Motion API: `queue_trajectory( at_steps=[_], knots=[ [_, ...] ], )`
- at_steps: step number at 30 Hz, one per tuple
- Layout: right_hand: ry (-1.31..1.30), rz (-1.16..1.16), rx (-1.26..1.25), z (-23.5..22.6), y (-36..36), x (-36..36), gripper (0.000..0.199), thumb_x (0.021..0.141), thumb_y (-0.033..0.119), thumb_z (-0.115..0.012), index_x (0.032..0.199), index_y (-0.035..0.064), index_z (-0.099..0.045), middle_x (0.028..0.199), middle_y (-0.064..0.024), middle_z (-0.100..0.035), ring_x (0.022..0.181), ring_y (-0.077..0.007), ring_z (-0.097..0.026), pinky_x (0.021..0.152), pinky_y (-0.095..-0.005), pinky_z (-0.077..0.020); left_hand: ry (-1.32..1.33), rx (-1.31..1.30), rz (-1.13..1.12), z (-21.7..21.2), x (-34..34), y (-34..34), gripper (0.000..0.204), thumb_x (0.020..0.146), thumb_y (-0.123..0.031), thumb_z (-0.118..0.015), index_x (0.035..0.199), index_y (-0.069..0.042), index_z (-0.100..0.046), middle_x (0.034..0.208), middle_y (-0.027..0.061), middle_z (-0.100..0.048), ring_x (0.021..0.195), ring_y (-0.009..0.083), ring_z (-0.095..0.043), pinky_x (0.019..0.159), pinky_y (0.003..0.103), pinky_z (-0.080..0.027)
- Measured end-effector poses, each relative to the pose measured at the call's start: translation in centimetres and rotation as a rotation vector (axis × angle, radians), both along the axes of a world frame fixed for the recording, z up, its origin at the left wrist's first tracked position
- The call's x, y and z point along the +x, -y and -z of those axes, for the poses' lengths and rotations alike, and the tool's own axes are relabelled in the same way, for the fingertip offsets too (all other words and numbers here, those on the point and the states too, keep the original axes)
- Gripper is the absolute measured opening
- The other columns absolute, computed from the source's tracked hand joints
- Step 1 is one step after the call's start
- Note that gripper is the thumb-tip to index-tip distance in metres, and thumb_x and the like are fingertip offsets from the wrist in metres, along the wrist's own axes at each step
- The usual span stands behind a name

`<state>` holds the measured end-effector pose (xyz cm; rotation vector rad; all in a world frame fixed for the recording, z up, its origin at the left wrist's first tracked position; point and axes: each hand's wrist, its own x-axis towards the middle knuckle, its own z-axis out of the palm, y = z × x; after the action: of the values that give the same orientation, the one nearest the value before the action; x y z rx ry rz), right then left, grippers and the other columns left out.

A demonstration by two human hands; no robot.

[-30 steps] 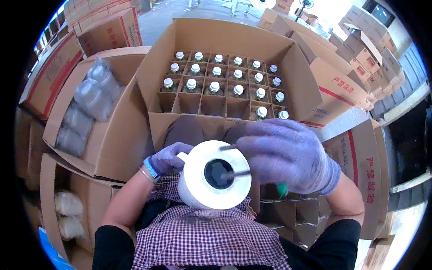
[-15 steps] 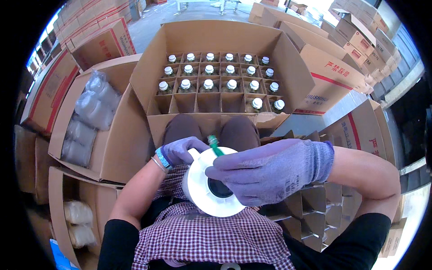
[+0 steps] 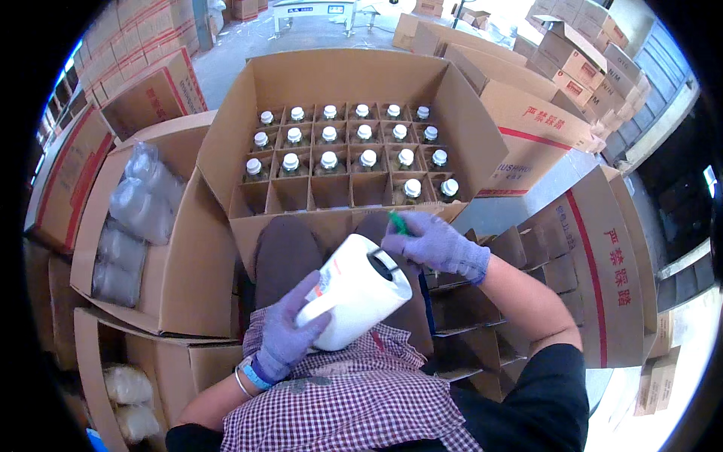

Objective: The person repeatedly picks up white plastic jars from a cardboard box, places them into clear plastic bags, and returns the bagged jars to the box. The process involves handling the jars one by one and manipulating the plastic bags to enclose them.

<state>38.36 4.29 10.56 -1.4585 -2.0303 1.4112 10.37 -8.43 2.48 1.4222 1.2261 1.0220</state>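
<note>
My left hand (image 3: 292, 331) is wrapped round the handle of a white plastic jug (image 3: 348, 299), tilted over my lap. The jug's round end, with a dark opening (image 3: 382, 265), leans toward my right hand. My right hand (image 3: 440, 245) is closed on a small green object (image 3: 400, 223) that pokes out past the fingers; its kind I cannot make out. Both hands wear purple-grey gloves. Beyond my knees stands an open carton (image 3: 339, 79) with cardboard dividers, holding several clear bottles with white caps (image 3: 328, 160). In its nearest row, only two cells at the right hold bottles.
To the left, an open carton (image 3: 197, 248) holds plastic-wrapped clear items (image 3: 143, 196), and a lower carton (image 3: 94, 361) holds pale wrapped bundles (image 3: 129, 388). Cardboard dividers (image 3: 482, 354) lie by my right side. Stacked cartons (image 3: 580, 71) stand at the back right.
The jug has tipped over to the right and its side now shows. My right hand has moved away from above it, forward and right, with the green object. My left hand has come nearer to me.
</note>
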Motion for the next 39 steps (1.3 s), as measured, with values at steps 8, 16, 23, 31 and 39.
queue_trajectory(
  at_steps=[8,16,23,31,39],
  knots=[
    [0.555,0.387,0.601,10.0,-13.5,10.0,0.038,0.094,0.033,-0.06,0.119,0.0046,-0.057,0.106,-0.0297,-0.068,0.102,-0.048,-0.064,0.088,-0.054,-0.0513,0.495,0.073,-0.249,4.7,2.9,-4.9,0.063,0.09,-0.018,-0.074,0.145,0.0,-0.05,0.139,0.0116,-0.059,0.122,0.021,-0.058,0.107,0.036,-0.045],
    [0.638,0.315,0.736,22.3,-16.6,16.1,0.04,0.099,0.027,-0.052,0.131,0.0049,-0.06,0.116,-0.0262,-0.066,0.109,-0.0422,-0.063,0.094,-0.0517,-0.0479,-0.098,-0.013,-0.025,1.1,-2.9,-1.0,0.074,0.087,-0.023,-0.075,0.15,-0.002,-0.042,0.137,0.0196,-0.056,0.128,0.0308,-0.054,0.111,0.041,-0.04],
    [0.479,0.476,0.901,22.4,-11.5,15.2,0.047,0.099,0.022,-0.06,0.139,-0.0024,-0.051,0.132,-0.0233,-0.057,0.122,-0.0374,-0.055,0.101,-0.045,-0.0449,-0.76,0.388,-1.392,6.9,-32.7,13.5,0.049,0.076,-0.021,-0.08,0.121,-0.005,-0.065,0.118,0.0167,-0.064,0.109,0.0332,-0.06,0.1,0.042,-0.048],
    [0.331,0.535,0.635,20.7,-9.8,17.5,0.041,0.097,0.023,-0.065,0.129,-0.0027,-0.059,0.12,-0.0194,-0.061,0.111,-0.0297,-0.059,0.095,-0.0396,-0.0488,-0.954,-0.539,-1.627,11.2,-47.5,19.0,0.062,0.085,-0.051,-0.067,0.134,-0.014,-0.064,0.149,0.0259,-0.041,0.136,0.0479,-0.037,0.115,0.051,-0.032],
    [0.152,0.476,0.614,19.7,-12.5,12.3,0.041,0.095,0.013,-0.065,0.131,-0.0031,-0.057,0.13,-0.0178,-0.059,0.118,-0.0276,-0.057,0.101,-0.0388,-0.0463,-0.202,0.39,-1.91,15.1,-51.6,23.3,0.061,0.091,-0.029,-0.073,0.137,0.006,-0.054,0.151,0.0258,-0.041,0.14,0.0346,-0.042,0.117,0.043,-0.034]
  ],
)
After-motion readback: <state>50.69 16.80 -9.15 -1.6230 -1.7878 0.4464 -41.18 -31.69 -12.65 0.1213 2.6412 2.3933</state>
